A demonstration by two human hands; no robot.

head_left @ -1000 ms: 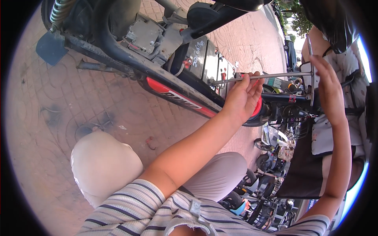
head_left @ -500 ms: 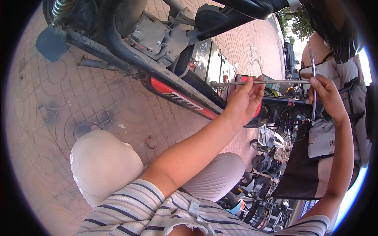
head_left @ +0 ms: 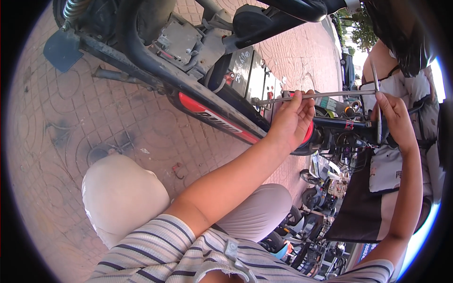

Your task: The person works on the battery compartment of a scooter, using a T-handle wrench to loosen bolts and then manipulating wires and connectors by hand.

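My left hand (head_left: 296, 118) holds the long steel shaft of a T-handle wrench (head_left: 344, 93) between thumb and fingers. At the right, my right hand (head_left: 391, 115) grips the wrench's crossbar, its thumb near the joint. The shaft's far end (head_left: 258, 101) sits at the side of the batteries (head_left: 243, 68) in a scooter frame; exactly what it meets is too small to tell. A red side panel (head_left: 198, 108) runs below them, and a dusty metal housing (head_left: 177, 40) is at upper left.
Paving (head_left: 61, 141) lies under the scooter, with my bent knee (head_left: 125, 193) over it. A padded grey cover (head_left: 384, 167) and black bodywork (head_left: 396, 33) crowd the right side, beside a partly visible person's skin (head_left: 373, 61). Parked two-wheelers (head_left: 314, 198) stand at lower right.
My right hand has come down from the crossbar's upper part and closed on it near the joint. The wrench's right end sits slightly lower than a second ago. My left hand stays on the shaft.
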